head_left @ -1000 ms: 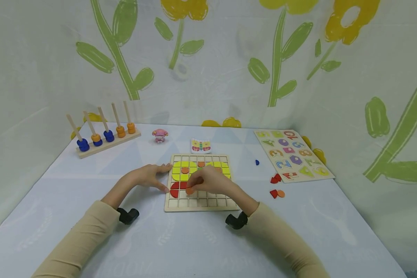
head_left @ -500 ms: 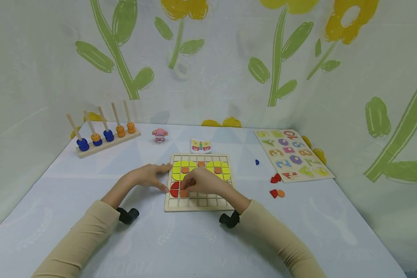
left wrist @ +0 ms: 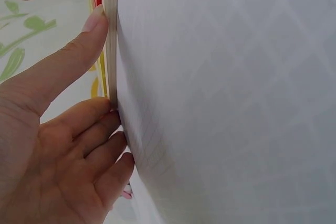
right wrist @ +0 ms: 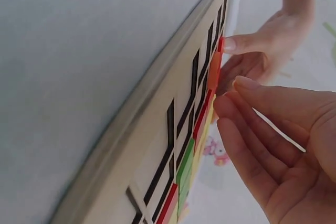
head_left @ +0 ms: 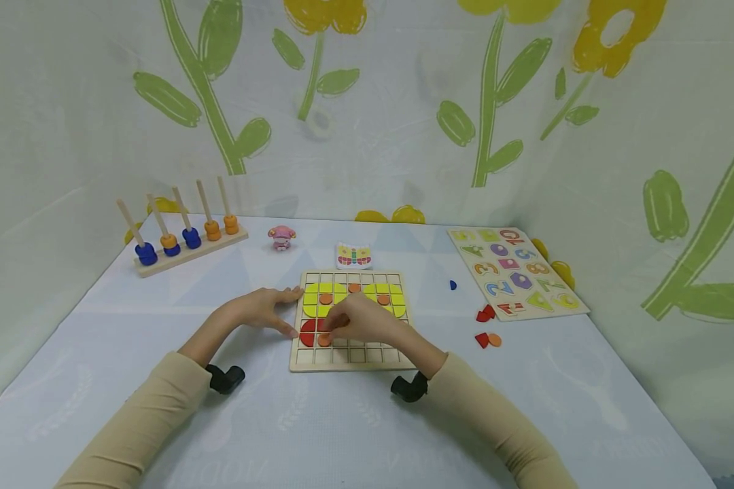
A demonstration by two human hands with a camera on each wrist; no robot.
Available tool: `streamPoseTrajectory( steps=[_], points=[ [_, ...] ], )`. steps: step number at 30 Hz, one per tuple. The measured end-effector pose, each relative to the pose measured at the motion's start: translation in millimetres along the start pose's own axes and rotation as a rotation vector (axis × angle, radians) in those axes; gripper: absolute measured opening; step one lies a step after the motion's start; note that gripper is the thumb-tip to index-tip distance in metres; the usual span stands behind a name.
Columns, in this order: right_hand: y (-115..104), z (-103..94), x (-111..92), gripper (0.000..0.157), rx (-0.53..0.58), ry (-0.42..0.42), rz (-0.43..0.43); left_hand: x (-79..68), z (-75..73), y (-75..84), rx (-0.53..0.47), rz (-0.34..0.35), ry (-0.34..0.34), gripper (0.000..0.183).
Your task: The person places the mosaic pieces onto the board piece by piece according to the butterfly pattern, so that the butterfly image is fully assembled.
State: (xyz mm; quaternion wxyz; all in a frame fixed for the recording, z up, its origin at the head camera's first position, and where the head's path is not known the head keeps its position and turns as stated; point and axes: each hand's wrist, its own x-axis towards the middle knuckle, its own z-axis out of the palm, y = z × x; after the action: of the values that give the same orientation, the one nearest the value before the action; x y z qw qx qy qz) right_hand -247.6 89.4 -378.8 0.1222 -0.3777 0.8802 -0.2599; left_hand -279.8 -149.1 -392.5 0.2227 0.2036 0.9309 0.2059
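A wooden grid board (head_left: 355, 368) lies on the table, its upper cells filled with yellow pieces (head_left: 310, 310) and a few orange discs. Red pieces (head_left: 306, 333) sit at its left side, with an orange disc (head_left: 324, 339) beside them. My left hand (head_left: 258, 309) rests at the board's left edge; in the left wrist view the thumb (left wrist: 79, 51) touches that edge and the other fingers are relaxed. Over the board's middle is my right hand (head_left: 363, 319), partly covering the pieces. Its thumb and fingertips, bare in the right wrist view, hover close to the orange disc (right wrist: 213, 70).
Behind the board stands a butterfly card (head_left: 354, 257), with a pink figurine (head_left: 281, 238) to its left. A peg stand (head_left: 192, 255) with rings is back left. On the right lie a number puzzle (head_left: 516, 280), red pieces (head_left: 482, 341), another orange disc (head_left: 495, 341) and a blue half-disc (head_left: 452, 286).
My right hand has moved left with the orange disc, set it beside the red pieces, and drawn its fingers slightly off it. The left hand has stayed in place.
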Motion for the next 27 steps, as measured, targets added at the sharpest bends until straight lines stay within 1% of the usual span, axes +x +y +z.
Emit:
streamPoseTrajectory(
  steps=[3,7,11,21,24,27],
  points=[
    [1,-1.5,-6,0.01,-0.005,0.018,0.011,0.8,-0.1,-0.5,-0.001,-0.004,0.002,0.096],
    [2,-1.8,-12,0.007,0.01,-0.001,0.031,1.3,-0.5,-2.1,-0.004,-0.004,0.001,0.096],
    [3,-0.2,-12,0.005,0.007,-0.026,0.02,1.0,-1.4,-3.1,-0.005,0.001,-0.005,0.097],
    [1,0.3,-10,0.009,-0.016,-0.055,0.012,2.1,-0.6,-3.6,-0.009,-0.005,-0.002,0.098],
    [2,-0.5,-12,0.011,-0.024,-0.049,0.005,1.8,-0.1,-2.8,-0.005,-0.008,-0.002,0.097],
    [2,-4.1,-16,0.012,-0.031,-0.023,0.004,1.5,0.0,-2.5,0.002,-0.009,-0.003,0.097]
  ],
)
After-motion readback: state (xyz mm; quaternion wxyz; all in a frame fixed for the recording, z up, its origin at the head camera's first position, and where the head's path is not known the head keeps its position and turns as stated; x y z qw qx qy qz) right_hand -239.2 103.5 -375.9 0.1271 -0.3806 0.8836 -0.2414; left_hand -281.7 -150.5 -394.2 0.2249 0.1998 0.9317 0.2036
